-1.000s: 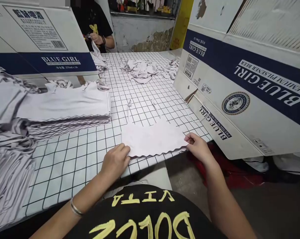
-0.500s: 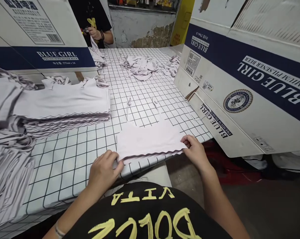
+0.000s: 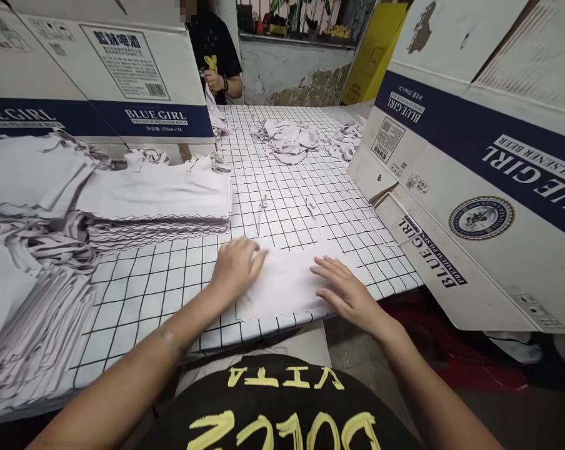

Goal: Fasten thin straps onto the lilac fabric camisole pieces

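Note:
A small white garment [image 3: 287, 281] with thin straps lies flat at the near edge of the grid-patterned table [image 3: 170, 281]. My left hand [image 3: 238, 265] rests on its left part, fingers stretched forward and flat. My right hand [image 3: 343, 290] lies on its right part, fingers spread and flat. Neither hand holds anything. The garment's two straps [image 3: 287, 209] run away from me over the grid cloth.
A stack of folded white garments [image 3: 155, 200] sits to the left, with more piles [image 3: 24, 262] further left. Large Blue Girl cardboard boxes stand at the right [image 3: 474, 187] and back left [image 3: 99, 81]. Loose white pieces [image 3: 292, 137] lie at the far end, where another person [image 3: 217, 62] handles cloth.
Both hands have left the garment's lower corners and moved up onto its surface, lying flat with fingers extended. The head view has shifted slightly.

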A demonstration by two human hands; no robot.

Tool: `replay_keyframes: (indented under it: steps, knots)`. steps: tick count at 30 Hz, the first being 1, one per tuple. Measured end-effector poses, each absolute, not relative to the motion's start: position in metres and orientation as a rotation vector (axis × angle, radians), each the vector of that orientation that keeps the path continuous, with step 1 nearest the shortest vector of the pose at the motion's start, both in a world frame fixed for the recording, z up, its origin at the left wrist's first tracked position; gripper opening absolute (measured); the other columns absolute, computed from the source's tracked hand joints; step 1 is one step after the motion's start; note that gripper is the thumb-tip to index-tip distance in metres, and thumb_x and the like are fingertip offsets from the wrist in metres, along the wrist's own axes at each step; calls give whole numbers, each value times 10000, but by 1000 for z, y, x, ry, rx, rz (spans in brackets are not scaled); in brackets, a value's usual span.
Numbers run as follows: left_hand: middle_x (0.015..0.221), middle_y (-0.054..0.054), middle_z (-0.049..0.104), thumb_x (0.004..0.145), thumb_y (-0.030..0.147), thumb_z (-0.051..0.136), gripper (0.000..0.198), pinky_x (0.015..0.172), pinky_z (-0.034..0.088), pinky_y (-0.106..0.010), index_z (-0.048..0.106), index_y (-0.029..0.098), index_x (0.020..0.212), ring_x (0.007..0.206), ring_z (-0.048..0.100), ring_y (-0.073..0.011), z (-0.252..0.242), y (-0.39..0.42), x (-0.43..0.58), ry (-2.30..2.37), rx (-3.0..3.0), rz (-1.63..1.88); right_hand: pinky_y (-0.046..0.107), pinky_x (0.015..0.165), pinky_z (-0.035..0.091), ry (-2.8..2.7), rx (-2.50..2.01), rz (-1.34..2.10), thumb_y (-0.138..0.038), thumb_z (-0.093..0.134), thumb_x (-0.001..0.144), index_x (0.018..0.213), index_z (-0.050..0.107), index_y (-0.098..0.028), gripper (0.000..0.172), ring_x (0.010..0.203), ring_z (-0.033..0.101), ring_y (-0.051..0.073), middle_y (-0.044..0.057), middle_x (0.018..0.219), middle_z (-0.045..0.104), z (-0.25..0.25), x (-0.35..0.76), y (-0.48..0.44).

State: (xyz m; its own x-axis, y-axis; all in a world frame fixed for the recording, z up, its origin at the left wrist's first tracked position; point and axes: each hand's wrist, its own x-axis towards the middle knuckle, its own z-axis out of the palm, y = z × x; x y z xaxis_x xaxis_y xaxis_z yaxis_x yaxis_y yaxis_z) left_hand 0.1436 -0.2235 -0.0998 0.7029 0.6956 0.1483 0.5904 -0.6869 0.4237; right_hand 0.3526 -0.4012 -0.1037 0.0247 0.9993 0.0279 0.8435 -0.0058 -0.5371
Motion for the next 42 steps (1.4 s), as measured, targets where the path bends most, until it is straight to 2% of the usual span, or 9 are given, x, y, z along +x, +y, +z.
replay_keyframes:
  steps: [3, 6, 15, 21, 24, 28, 31, 35, 42]
  knots:
    - [1059, -178, 632, 838, 455, 592, 307, 975, 351, -503, 615, 149, 830, 1143, 516, -363, -97, -180, 190, 1290, 2262, 467, 535, 1183, 142, -2155, -1712, 471, -517, 460, 927, 1463, 366, -274, 595, 1461, 163, 255, 59, 1563, 252, -107, 320, -369]
    - [1126, -200, 605, 738, 213, 692, 145, 1017, 324, -520, 570, 142, 771, 1240, 444, -394, -103, -148, 224, 1314, 1838, 426, 520, 1188, 107, -2368, -1631, 534, -623, 403, 904, 1491, 308, -236, 709, 1467, 118, 263, 89, 1572, 203, -119, 295, -348]
    - [772, -93, 661, 868, 37, 464, 166, 726, 558, -269, 557, 123, 760, 730, 655, -135, -73, -80, 258, 912, 1277, 346, 480, 1197, 39, -2404, -1639, 594, -673, 303, 904, 1511, 251, -238, 748, 1472, 81, 247, 83, 1583, 151, -124, 295, -349]
    - [929, -117, 698, 954, 224, 461, 167, 767, 538, -307, 588, 116, 941, 775, 669, -146, -27, -68, 260, 654, 1273, 401, 476, 1195, 15, -2371, -1637, 680, -667, 309, 907, 1515, 233, -252, 740, 1475, 47, 243, 74, 1588, 126, -122, 292, -348]
    - [1031, -140, 707, 939, 480, 461, 413, 823, 501, -367, 608, 127, 1093, 868, 668, -202, -14, -87, 243, 459, 1586, 265, 485, 1192, -6, -2335, -1610, 745, -648, 371, 902, 1515, 236, -254, 741, 1476, 42, 257, 72, 1591, 117, -122, 293, -349]
    - [1156, -93, 677, 940, 471, 427, 402, 930, 432, -359, 630, 188, 1142, 1057, 610, -212, -7, -122, 217, 209, 2034, 35, 500, 1165, 185, -2060, -1489, 872, -556, 527, 879, 1365, 507, -273, 563, 1407, 300, 281, 72, 1484, 421, -111, 309, -347]
    - [1248, -67, 621, 917, 296, 465, 291, 1036, 314, -427, 650, 225, 1129, 1173, 523, -232, -6, -144, 203, 130, 2486, 43, 423, 971, 440, -1425, -1495, 692, -464, 532, 900, 1052, 660, -245, 296, 1089, 580, 236, 79, 1110, 664, -90, 331, -340]
    - [1310, -59, 572, 930, 247, 427, 353, 1063, 132, -566, 586, 297, 1241, 1198, 471, -263, -9, -163, 197, 159, 2868, 116, 344, 820, 459, -1039, -1429, 668, -436, 615, 853, 875, 643, -219, 220, 877, 583, 186, 38, 902, 646, -59, 349, -327]
    - [1352, -36, 542, 940, 247, 411, 396, 1061, 93, -548, 517, 355, 1305, 1219, 448, -248, -12, -166, 203, 190, 2884, 113, 309, 754, 429, -1130, -1342, 1244, -402, 770, 707, 699, 687, -182, 236, 808, 574, 159, 24, 786, 654, -57, 339, -307]
